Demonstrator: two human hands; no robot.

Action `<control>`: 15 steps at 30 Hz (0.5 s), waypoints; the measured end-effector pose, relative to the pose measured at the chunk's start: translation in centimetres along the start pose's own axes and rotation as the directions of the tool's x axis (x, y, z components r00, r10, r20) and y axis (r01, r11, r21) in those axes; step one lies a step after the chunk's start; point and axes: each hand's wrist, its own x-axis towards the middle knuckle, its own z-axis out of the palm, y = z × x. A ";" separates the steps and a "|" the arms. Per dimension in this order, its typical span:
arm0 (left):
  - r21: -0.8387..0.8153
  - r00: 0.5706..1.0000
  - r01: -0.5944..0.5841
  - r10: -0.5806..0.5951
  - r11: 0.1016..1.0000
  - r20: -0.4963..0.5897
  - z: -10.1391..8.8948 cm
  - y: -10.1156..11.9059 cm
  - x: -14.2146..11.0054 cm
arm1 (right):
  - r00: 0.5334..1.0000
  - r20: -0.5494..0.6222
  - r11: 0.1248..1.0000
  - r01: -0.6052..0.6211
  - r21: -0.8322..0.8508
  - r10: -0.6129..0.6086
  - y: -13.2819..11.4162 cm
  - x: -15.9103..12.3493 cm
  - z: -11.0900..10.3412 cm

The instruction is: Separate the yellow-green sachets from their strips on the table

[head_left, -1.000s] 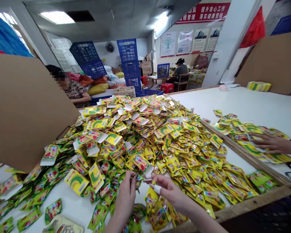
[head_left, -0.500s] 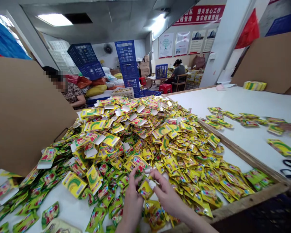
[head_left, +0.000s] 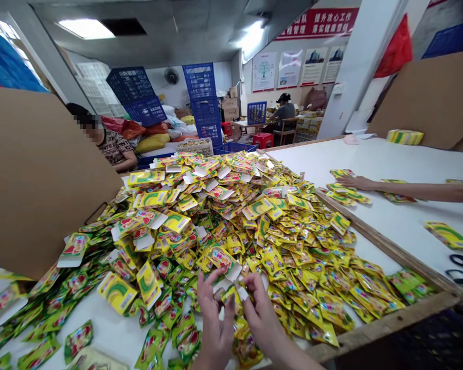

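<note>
My left hand (head_left: 215, 321) is low in the middle, its index finger stretched out and its thumb apart. The thumb tip overlaps a small yellow packet (head_left: 232, 295) between my hands. My right hand (head_left: 260, 311) pinches at the packet's right edge with thumb and index finger; something white shows at the thumb tip, too small to make out. Just beyond my fingers lies a yellow-green printed carton (head_left: 221, 259) with its white flap out. Yellow packets (head_left: 249, 341) lie under my hands, and green packets (head_left: 189, 334) spread to the left.
A big heap of small cartons (head_left: 177, 221) rises ahead. Cardboard (head_left: 46, 180) stands at left, a wooden rail (head_left: 378, 241) at right. Beyond the rail, a co-worker's hand (head_left: 357, 182) rests on packs on the white table (head_left: 401, 241). Another person (head_left: 116, 146) sits behind the cardboard.
My right hand has shifted slightly, and my left fingers have spread, with the thumb now in front of the packet. The co-worker's arm has reached left across the table at right.
</note>
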 end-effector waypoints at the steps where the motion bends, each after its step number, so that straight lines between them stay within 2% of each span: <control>1: 0.002 1.000 -0.026 0.026 1.000 -0.017 0.3 0.1 -0.3 | 0.999 -0.009 0.996 -0.040 0.084 0.041 0.1 -0.1 -0.1; 2: 0.030 0.998 -0.057 0.057 0.998 -0.020 0.5 0.1 -0.7 | 0.994 0.035 0.979 -0.111 0.170 0.107 0.1 -0.2 -0.4; 3: 0.070 0.997 -0.075 0.076 0.995 -0.014 0.8 0.0 -1.1 | 0.975 0.130 0.947 -0.210 0.242 0.183 0.2 -0.3 -0.8; 5: 0.090 0.995 -0.096 0.095 0.991 0.021 1.0 -0.3 -1.8 | 0.882 0.364 0.862 -0.413 0.293 0.299 0.4 -0.4 -1.8; 6: 0.070 0.993 -0.110 0.106 0.991 0.057 0.9 -0.4 -1.9 | 0.836 0.440 0.834 -0.475 0.282 0.327 0.5 -0.4 -2.4; 7: 0.037 0.985 -0.134 0.129 0.990 0.113 0.8 -0.5 -1.8 | 0.809 0.475 0.824 -0.504 0.260 0.345 0.7 -0.5 -3.0; 8: 0.000 0.967 -0.168 0.165 0.986 0.192 0.5 -0.5 -1.3 | 0.808 0.472 0.832 -0.502 0.238 0.352 0.9 -0.6 -3.6; 11: 0.008 0.857 -0.283 0.249 0.959 0.452 -0.7 -0.3 2.1 | 0.890 0.334 0.935 -0.349 0.065 0.309 1.4 -1.0 -5.6; 12: 0.076 0.818 -0.329 0.244 0.941 0.521 -1.1 -0.2 3.8 | 0.923 0.279 0.963 -0.264 -0.048 0.267 1.5 -1.1 -6.2; 13: 0.165 0.798 -0.370 0.223 0.914 0.560 -1.5 -0.2 5.6 | 0.948 0.234 0.969 -0.179 -0.173 0.216 1.6 -1.2 -6.9; 15: 0.319 0.741 -0.479 0.182 0.818 0.646 -1.8 -0.3 9.1 | 0.966 0.215 0.921 -0.050 -0.387 0.143 1.7 -1.2 -7.8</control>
